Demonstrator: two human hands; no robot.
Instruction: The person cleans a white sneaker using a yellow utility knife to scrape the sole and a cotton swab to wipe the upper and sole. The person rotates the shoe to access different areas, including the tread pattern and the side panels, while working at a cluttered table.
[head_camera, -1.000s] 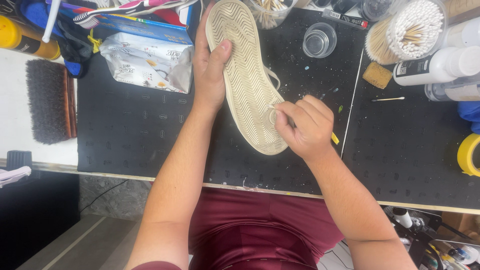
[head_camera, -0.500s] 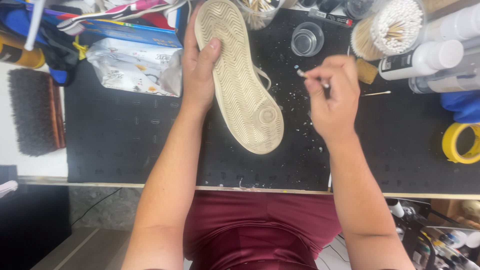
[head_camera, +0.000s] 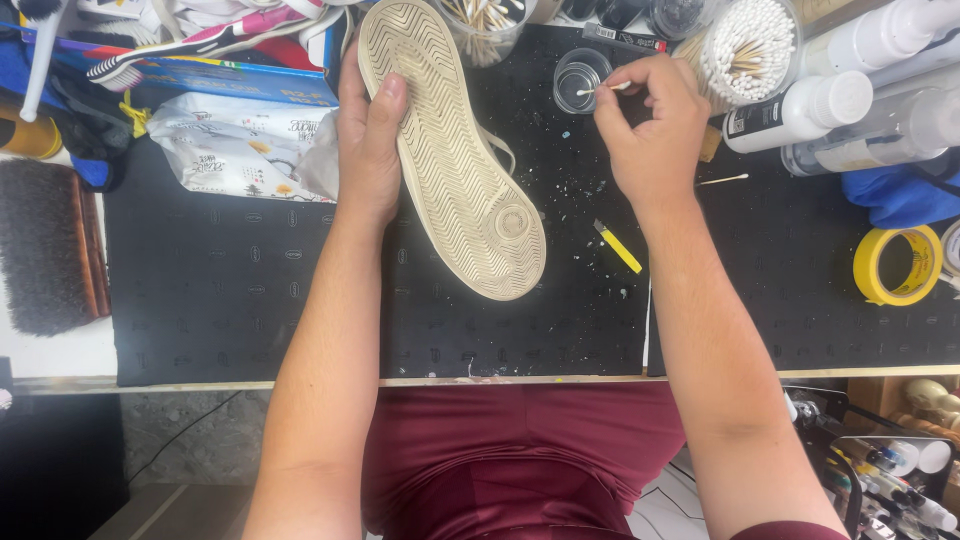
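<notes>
We see the left hand (head_camera: 368, 150) gripping the shoe (head_camera: 450, 150) sole-up (tread exposed), the right hand (head_camera: 650, 130) pinching a cotton swab (head_camera: 603, 89) over a small clear cup (head_camera: 581, 78).

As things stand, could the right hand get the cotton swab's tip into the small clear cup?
Probably yes. The right hand holds the cotton swab with its tip already over the open clear cup, nothing between them.

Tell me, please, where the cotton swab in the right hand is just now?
In the head view, the cotton swab sits pinched in the right hand, its tip over the small clear cup, right of the upturned shoe sole.
</notes>
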